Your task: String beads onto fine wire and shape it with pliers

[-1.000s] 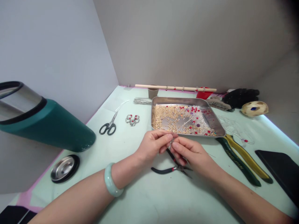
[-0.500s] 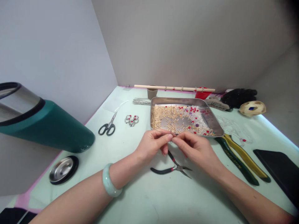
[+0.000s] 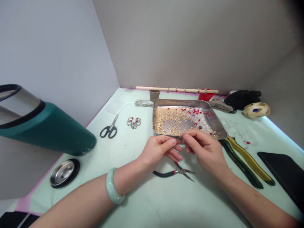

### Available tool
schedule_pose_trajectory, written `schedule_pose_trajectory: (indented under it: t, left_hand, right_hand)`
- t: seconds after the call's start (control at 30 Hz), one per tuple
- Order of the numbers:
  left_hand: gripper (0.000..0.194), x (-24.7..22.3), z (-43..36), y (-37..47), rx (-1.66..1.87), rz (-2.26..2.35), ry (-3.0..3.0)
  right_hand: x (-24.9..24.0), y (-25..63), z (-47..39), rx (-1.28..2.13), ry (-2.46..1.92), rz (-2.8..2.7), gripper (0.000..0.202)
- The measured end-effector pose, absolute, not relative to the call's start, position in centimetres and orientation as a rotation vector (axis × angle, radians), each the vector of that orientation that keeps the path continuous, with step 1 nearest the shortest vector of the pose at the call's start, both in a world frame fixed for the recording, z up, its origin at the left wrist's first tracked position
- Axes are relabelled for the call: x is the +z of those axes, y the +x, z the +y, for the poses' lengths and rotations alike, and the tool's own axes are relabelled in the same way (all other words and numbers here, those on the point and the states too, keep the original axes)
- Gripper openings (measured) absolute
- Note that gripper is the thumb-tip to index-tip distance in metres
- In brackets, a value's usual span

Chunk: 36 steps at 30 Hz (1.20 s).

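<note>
A thin piece of wire (image 3: 178, 138) spans the small gap between my hands at the near rim of the metal tray (image 3: 217, 126). My left hand (image 3: 160, 147) pinches one end between thumb and index finger, its other fingers loosely curled. The opposite end sits in the pinch of my right hand (image 3: 204, 146). Fingertips hide much of the wire, and any bead on it is too small to make out. Below my hands, black-handled pliers (image 3: 182, 171) lie with jaws apart, one handle partly behind my left fingers. Gold, clear and red beads (image 3: 166, 115) cover the tray's floor.
Beaded rings (image 3: 133, 122), scissors (image 3: 109, 129) and a wire bundle (image 3: 143, 103) lie left of the tray. Further left stand a green tumbler (image 3: 64, 129) and its lid (image 3: 64, 173). Green-yellow cutters (image 3: 247, 163) and a black flat object (image 3: 282, 177) lie right. A wooden stick (image 3: 156, 89) rests across cups behind.
My right hand has shifted slightly right and turned, widening the gap so the wire shows. My left hand has lowered a little and its lower fingers have spread.
</note>
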<state>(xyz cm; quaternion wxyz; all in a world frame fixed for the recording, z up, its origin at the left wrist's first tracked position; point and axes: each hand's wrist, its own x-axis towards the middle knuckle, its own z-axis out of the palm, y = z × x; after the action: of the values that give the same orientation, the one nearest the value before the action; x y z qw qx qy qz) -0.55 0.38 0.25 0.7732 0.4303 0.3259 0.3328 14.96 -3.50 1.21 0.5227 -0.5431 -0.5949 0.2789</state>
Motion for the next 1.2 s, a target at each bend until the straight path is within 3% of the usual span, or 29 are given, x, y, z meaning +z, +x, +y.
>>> schedule_pose_trajectory:
  t: [0.23,0.57,1.0,1.2]
  left_hand:
    - [0.023,-0.1,0.7,-1.0,0.718,0.65,0.896]
    - [0.024,0.2,0.3,-0.7,0.549,0.731,1.181]
    - [0.021,0.2,0.0,-0.7,0.532,0.729,1.362]
    - [0.02,0.4,-0.6,-0.5,0.592,0.756,1.473]
  right_hand:
    - [0.5,15.6,-3.4,0.339,-1.081,-1.741,0.018]
    - [1.4,17.2,-2.2,1.068,-1.304,-1.519,0.02]
    - [2.5,17.6,-2.6,1.033,-1.36,-1.716,0.031]
    - [2.3,17.2,-2.6,1.22,-1.268,-1.533,0.032]
